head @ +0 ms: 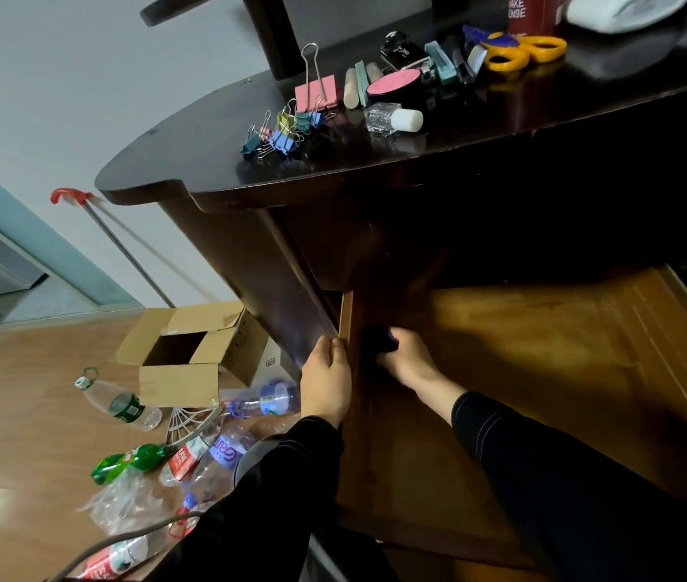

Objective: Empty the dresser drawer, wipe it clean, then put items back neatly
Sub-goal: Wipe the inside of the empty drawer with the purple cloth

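The wooden dresser drawer (543, 350) is pulled out and holds no items. My left hand (327, 380) grips its left side wall from outside. Inside, near the left rear corner, my right hand (409, 359) holds a dark cloth (377, 340) against the drawer bottom. On the dark dresser top (190, 157) lie the items: coloured binder clips (283, 132), a large pink clip (316, 92), a pink compact (394, 84), a clear bottle with a white cap (392, 118), yellow scissors (522, 52) and other small things.
On the floor to the left are an open cardboard box (195, 350), several plastic bottles (123, 407), crumpled plastic and a cable. A red-tipped mop handle (115, 241) leans on the wall. A red can (530, 12) and a white object (623, 8) stand at the dresser's back.
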Demonstrator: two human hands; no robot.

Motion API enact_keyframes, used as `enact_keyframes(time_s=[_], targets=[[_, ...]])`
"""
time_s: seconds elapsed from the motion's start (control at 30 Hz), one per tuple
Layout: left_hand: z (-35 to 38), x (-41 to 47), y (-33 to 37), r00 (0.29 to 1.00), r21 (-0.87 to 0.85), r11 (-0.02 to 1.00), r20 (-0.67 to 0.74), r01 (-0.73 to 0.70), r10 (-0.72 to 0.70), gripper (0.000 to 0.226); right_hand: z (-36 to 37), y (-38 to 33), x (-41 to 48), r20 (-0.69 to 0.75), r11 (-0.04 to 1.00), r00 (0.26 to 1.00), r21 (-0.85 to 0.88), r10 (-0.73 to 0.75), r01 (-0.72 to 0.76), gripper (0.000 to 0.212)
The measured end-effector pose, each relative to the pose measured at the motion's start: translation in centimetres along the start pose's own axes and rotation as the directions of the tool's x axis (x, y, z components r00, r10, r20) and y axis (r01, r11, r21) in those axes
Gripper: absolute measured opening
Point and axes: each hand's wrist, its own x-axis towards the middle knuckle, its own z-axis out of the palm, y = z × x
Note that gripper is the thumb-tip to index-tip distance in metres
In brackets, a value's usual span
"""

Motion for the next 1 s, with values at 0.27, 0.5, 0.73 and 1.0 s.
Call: enact_keyframes(time_s=[0.27, 0.5, 0.73, 1.0], targets=[[0.0, 0.0, 0.2, 1.000, 0.009, 1.000, -0.019, -0.004, 0.004, 0.030, 0.2, -1.7, -0.4, -0.118, 0.970, 0.979, 0.161, -0.166, 0.184, 0.026], [0.0, 0.0, 0.1, 1.000, 0.001, 1.000, -0.012, 0.013, -0.013, 0.029, -0.3, -1.7, 0.0, -0.093, 0.990, 0.992, 0.098, -0.089, 0.098, 0.018], [-0.1, 0.0, 0.2, 1.000, 0.010, 1.000, -0.010, 0.015, -0.014, 0.029, 0.1, 0.2, -1.4, -0.008, 0.989, 0.998, -0.131, -0.066, 0.065, 0.040], [-0.1, 0.0, 0.3, 0.999, -0.023, 0.999, -0.025, 0.028, -0.029, 0.030, 0.5, -1.8, -1.5, -0.148, 0.965, 0.953, -0.046, -0.263, 0.259, 0.016]])
